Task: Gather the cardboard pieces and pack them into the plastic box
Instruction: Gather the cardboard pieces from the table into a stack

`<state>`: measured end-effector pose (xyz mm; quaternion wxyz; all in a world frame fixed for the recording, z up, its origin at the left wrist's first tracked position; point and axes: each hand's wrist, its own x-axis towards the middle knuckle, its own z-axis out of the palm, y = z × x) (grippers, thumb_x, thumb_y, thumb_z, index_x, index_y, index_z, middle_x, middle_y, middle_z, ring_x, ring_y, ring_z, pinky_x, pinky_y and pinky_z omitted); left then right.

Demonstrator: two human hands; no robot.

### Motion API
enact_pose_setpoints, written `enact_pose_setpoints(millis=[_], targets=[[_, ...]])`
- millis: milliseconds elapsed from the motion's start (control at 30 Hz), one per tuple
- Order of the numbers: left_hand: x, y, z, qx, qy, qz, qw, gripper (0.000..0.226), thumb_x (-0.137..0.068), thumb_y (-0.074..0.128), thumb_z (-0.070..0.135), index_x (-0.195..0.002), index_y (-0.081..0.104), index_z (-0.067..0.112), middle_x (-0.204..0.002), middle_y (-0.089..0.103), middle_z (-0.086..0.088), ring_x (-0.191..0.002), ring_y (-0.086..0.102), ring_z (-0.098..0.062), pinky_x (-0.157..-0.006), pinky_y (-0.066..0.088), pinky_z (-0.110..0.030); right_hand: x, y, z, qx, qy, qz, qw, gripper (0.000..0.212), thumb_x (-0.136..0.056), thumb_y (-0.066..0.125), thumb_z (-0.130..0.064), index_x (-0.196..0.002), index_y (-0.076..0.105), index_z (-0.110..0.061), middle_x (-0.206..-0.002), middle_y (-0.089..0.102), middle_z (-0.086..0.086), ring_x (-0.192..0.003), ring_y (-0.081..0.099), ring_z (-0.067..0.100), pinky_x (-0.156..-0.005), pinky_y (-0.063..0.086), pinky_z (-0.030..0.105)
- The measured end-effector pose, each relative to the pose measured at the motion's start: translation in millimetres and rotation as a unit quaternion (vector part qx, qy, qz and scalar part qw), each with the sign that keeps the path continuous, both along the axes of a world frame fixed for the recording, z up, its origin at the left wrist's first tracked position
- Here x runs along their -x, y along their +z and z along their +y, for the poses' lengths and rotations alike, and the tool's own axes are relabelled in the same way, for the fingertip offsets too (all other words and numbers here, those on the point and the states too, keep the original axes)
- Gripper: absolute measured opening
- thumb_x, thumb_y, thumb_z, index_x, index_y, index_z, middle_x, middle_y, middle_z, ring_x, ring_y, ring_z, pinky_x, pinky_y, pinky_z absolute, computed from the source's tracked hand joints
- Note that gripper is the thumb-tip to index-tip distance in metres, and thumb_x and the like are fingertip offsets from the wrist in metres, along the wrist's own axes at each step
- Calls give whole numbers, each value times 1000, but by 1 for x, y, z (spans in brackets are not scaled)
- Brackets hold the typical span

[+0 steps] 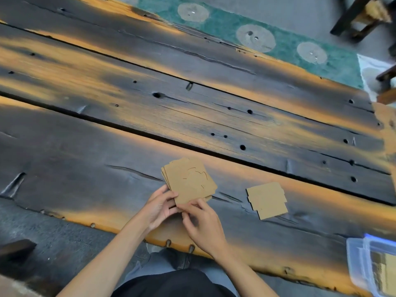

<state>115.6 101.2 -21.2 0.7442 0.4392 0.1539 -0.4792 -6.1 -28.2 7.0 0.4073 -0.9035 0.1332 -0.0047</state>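
Note:
A stack of brown cardboard pieces [189, 181] is held just above the dark wooden table [128, 116], near its front edge. My left hand [159, 207] grips the stack's lower left corner. My right hand [202, 221] pinches its lower edge from the right. A second, smaller pile of cardboard pieces [266, 200] lies flat on the table to the right of my hands. The clear plastic box [372, 262] sits at the table's near right corner, partly cut off by the frame, with brown cardboard visible inside.
The table is made of scorched planks with gaps, holes and an uneven front edge. A green mat [267, 39] with round pale patches lies on the floor beyond it. Dark wooden chair legs [355, 20] stand at the top right.

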Motion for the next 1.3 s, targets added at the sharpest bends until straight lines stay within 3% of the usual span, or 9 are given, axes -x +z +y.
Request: enact_pose_setpoints(millis=[133,300,467,600,700,1000,1133,1233,1300], targets=[[7,-6,-28,-35,-31,-6,999,40,-99,50,-3,-137,54,7,-132,68,-22,-116,68,-38,-83,63,-48,13,5,-48,-85,-147,-6,986,24,-93,65,-10,-105,80,-24,-94,70,-12,-80,63,5,-67,44,9],[14,-12,-64,-70,-72,-12,995,41,-100,45,-5,-138,55,9,-130,70,-17,-118,68,-36,-82,64,-45,40,-20,-146,-87,-380,75,918,20,-94,63,-16,-112,72,-21,-97,71,-3,-89,64,14,-77,47,26],[21,-16,-94,-92,-108,-23,990,40,-101,46,-3,-137,57,9,-131,70,-16,-118,69,-35,-86,63,-47,63,-53,-229,-10,-429,226,875,89,-81,80,-41,-153,34,-15,-148,42,18,-138,36,37,-111,34,47],[29,-16,-121,-126,-136,-44,982,38,-100,48,-3,-133,60,12,-127,73,-14,-115,70,-33,-87,62,-48,69,-73,-255,-6,-381,306,872,136,-64,89,-54,-162,2,-19,-164,19,16,-150,13,37,-119,21,53],[35,-15,-134,-151,-148,-58,976,36,-100,48,-2,-128,63,14,-125,74,-12,-113,71,-33,-86,62,-48,74,-86,-258,10,-360,333,872,145,-56,93,-56,-161,-3,-24,-163,17,15,-150,11,35,-118,21,53],[39,-18,-151,-189,-139,-65,970,38,-100,48,-1,-133,59,12,-125,74,-12,-112,72,-31,-84,63,-43,78,-90,-277,-6,-367,318,874,124,-54,98,-43,-152,24,-23,-141,39,13,-135,34,35,-110,33,47],[40,-16,-156,-194,-133,-63,970,37,-100,47,-1,-132,60,12,-124,74,-12,-112,72,-31,-82,63,-42,77,-82,-296,-81,-378,250,888,77,-72,91,-29,-138,54,-17,-123,58,11,-117,57,31,-100,48,42],[40,-14,-162,-196,-138,-64,969,35,-101,46,1,-129,63,13,-120,76,-11,-111,72,-32,-84,62,-42,77,-56,-302,-159,-376,161,899,31,-88,76,-19,-118,69,-24,-89,60,-2,-89,60,22,-84,55,38],[41,-11,-165,-189,-160,-67,966,36,-101,46,2,-129,64,14,-121,76,-12,-109,73,-30,-87,61,-43,77,-37,-302,-175,-357,91,913,24,-94,70,-13,-113,71,-28,-86,58,-4,-80,58,16,-76,51,28]])
